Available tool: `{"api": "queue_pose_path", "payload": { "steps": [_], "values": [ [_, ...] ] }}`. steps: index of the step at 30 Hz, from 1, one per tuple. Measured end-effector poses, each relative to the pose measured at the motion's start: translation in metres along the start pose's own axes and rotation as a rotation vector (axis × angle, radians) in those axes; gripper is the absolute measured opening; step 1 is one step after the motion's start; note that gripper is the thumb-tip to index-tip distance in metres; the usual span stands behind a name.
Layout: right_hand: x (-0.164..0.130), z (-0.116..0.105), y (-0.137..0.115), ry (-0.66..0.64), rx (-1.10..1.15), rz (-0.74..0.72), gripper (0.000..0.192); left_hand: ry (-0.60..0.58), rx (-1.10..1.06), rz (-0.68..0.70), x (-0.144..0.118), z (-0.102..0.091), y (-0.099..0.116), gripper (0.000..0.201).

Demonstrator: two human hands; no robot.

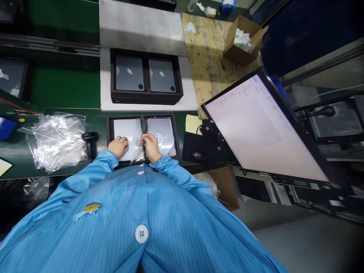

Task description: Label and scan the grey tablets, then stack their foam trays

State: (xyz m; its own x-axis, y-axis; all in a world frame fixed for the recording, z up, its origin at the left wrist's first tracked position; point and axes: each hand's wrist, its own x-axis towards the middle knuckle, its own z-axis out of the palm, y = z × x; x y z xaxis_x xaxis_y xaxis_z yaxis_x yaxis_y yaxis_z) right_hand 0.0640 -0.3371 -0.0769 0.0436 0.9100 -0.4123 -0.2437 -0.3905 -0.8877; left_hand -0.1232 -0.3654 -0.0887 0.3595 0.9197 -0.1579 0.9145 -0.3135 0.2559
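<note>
At the near edge of the bench (17, 163), the left hand (118, 146) rests flat on the left tablet (126, 131) in a black tray (109, 131), fingers together and curled down on its surface, while the right hand (150, 146) has its fingers clamped on a clear plastic film (139, 142) lifted over that tablet. A second tablet (162, 131) lies in the tray's right compartment. Left of the tray stands a black scanner (89, 137), and beyond it a heap of clear bags (57, 140). Right of the tray sits a mouse (196, 155) below a tilted monitor (264, 129). Farther back, a second tray (146, 99) holds two dark tablets, near a cardboard box (241, 41) at the far right corner
</note>
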Motion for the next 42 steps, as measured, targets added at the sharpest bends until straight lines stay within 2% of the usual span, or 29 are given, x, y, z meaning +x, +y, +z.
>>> {"api": "queue_pose_path", "payload": {
  "steps": [4,6,8,11,13,15,16,18,19,21,23,25,26,28,29,31,33,35,38,42],
  "values": [
    [0.006,0.004,0.003,-0.014,0.006,-0.077,0.023,0.012,-0.137,0.045,0.000,-0.003,-0.007,0.037],
    [0.011,0.006,0.005,-0.080,-0.059,-0.122,0.027,0.079,-0.269,0.002,-0.003,-0.004,-0.012,0.038],
    [0.014,0.009,0.007,-0.240,-0.260,-0.183,0.032,0.273,-0.374,-0.150,-0.010,-0.007,-0.020,0.036],
    [0.012,0.012,0.011,-0.561,-0.840,-0.338,0.029,0.657,-0.368,-0.504,-0.033,-0.015,-0.042,0.028],
    [0.006,0.014,0.013,-0.691,-1.225,-0.438,0.031,0.779,-0.300,-0.718,-0.052,-0.021,-0.061,0.035],
    [0.001,0.016,0.015,-0.733,-1.443,-0.492,0.040,0.744,-0.261,-0.898,-0.069,-0.025,-0.080,0.055],
    [0.000,0.016,0.016,-0.741,-1.490,-0.505,0.043,0.682,-0.272,-0.977,-0.075,-0.027,-0.088,0.065],
    [0.001,0.015,0.016,-0.767,-1.503,-0.510,0.049,0.477,-0.380,-1.097,-0.081,-0.027,-0.099,0.075],
    [0.003,0.013,0.016,-0.788,-1.484,-0.508,0.052,0.356,-0.449,-1.127,-0.081,-0.027,-0.102,0.072],
    [0.006,0.006,0.015,-0.810,-1.398,-0.509,0.060,0.172,-0.576,-1.143,-0.077,-0.026,-0.103,0.054],
    [0.006,-0.006,0.014,-0.738,-1.257,-0.539,0.061,0.114,-0.696,-1.125,-0.071,-0.026,-0.100,0.035],
    [0.000,-0.022,0.012,-0.564,-1.099,-0.581,0.049,0.110,-0.835,-1.059,-0.065,-0.030,-0.094,0.030],
    [-0.005,-0.031,0.012,-0.466,-1.029,-0.591,0.042,0.079,-0.899,-0.976,-0.063,-0.034,-0.090,0.032],
    [-0.018,-0.049,0.010,-0.323,-0.932,-0.569,0.031,-0.027,-0.903,-0.710,-0.057,-0.047,-0.082,0.039],
    [-0.025,-0.057,0.010,-0.280,-0.908,-0.541,0.029,-0.087,-0.827,-0.555,-0.053,-0.055,-0.078,0.043],
    [-0.039,-0.070,0.008,-0.242,-0.891,-0.475,0.027,-0.181,-0.522,-0.306,-0.041,-0.074,-0.070,0.042],
    [-0.052,-0.079,0.007,-0.232,-0.900,-0.419,0.024,-0.237,-0.168,-0.151,-0.025,-0.092,-0.066,0.034],
    [-0.061,-0.084,0.007,-0.222,-0.918,-0.385,0.022,-0.276,0.064,-0.036,-0.006,-0.107,-0.066,0.028],
    [-0.069,-0.087,0.006,-0.193,-0.938,-0.353,0.020,-0.311,0.155,0.099,0.023,-0.119,-0.069,0.024],
    [-0.072,-0.093,0.007,-0.154,-0.932,-0.344,0.021,-0.372,0.170,0.193,0.051,-0.121,-0.068,0.022]
  ]
}}
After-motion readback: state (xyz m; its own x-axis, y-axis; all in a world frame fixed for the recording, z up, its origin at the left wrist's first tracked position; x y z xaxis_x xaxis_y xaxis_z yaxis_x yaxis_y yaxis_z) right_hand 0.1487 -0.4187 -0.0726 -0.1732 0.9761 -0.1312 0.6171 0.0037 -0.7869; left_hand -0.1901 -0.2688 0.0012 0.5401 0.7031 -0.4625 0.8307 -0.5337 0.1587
